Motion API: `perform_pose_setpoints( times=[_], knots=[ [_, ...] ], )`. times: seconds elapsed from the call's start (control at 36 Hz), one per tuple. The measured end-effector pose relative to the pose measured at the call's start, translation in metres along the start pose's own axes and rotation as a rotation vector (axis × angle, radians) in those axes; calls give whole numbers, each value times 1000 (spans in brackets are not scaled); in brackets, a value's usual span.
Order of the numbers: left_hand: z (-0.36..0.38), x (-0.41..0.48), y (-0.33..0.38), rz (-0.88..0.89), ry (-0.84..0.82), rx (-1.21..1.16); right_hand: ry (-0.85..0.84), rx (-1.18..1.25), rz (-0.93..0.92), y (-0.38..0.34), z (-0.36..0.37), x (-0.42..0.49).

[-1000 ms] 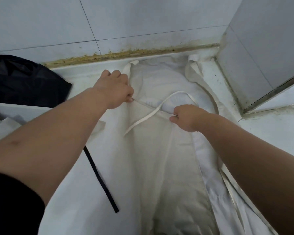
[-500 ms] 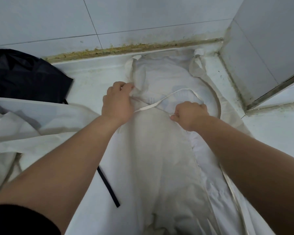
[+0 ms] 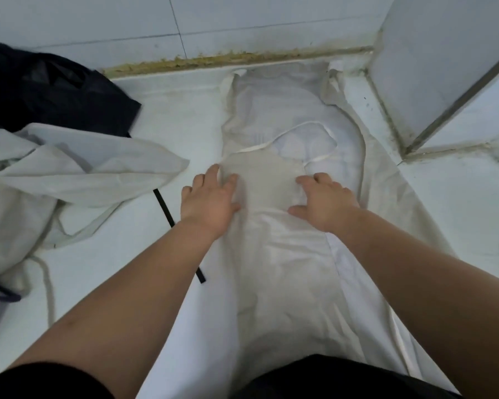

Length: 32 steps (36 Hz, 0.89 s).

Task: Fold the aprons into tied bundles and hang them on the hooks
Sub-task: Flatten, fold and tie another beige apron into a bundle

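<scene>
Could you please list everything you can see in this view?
Apron: one, white, centre, folded into a long strip.
Neck loop: one, white, on the apron beyond the grips.
Second apron: one, white, crumpled at left.
Cloth: one, black, far left by the wall.
Strap: one, black, beside the left forearm.
Counter: one, white, under everything.
Wall: one, white tiles, behind and right.
Left grip: one, bare, flat on the apron.
Right grip: one, bare, flat on the apron.

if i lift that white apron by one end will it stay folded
Probably not: the apron lies limp and creased, so it would likely sag and unfold. Its loose strap would probably dangle. It looks thin, so likely light, and may slide on the smooth counter.
</scene>
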<state>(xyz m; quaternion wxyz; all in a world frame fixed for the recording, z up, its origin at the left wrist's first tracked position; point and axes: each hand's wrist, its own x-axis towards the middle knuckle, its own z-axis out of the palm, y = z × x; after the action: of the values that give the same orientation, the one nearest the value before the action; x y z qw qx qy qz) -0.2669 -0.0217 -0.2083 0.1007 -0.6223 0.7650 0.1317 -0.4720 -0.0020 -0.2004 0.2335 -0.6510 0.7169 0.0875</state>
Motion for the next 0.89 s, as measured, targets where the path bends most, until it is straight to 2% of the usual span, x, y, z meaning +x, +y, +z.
perform_pose_setpoints(
  times=[0.14, 0.28, 0.42, 0.53, 0.58, 0.67, 0.78, 0.89],
  knots=[
    [15, -34, 8, -87, 62, -360, 56, 199, 26, -2, 13, -23],
    [32, -70, 18, -223, 85, -493, 40, 211, -59, 2, 23, -45],
    [45, -103, 24, -432, 64, -709, 5, 193, -176, 6, 41, -64],
    [50, -117, 20, -462, 145, -805, -81, 144, -235, 8, 53, -81],
    [51, -121, 18, -503, 210, -970, -102, 97, -256, 12, 57, -90],
    [54, -127, 11, -551, 252, -1232, -41, -7, -241, 14, 61, -102],
    [60, -140, 7, -491, 177, -1135, 95, -92, -153, 8, 64, -117],
    [61, -161, 9, -398, 56, -909, 52, 153, 45, -2, 75, -132]
  ],
)
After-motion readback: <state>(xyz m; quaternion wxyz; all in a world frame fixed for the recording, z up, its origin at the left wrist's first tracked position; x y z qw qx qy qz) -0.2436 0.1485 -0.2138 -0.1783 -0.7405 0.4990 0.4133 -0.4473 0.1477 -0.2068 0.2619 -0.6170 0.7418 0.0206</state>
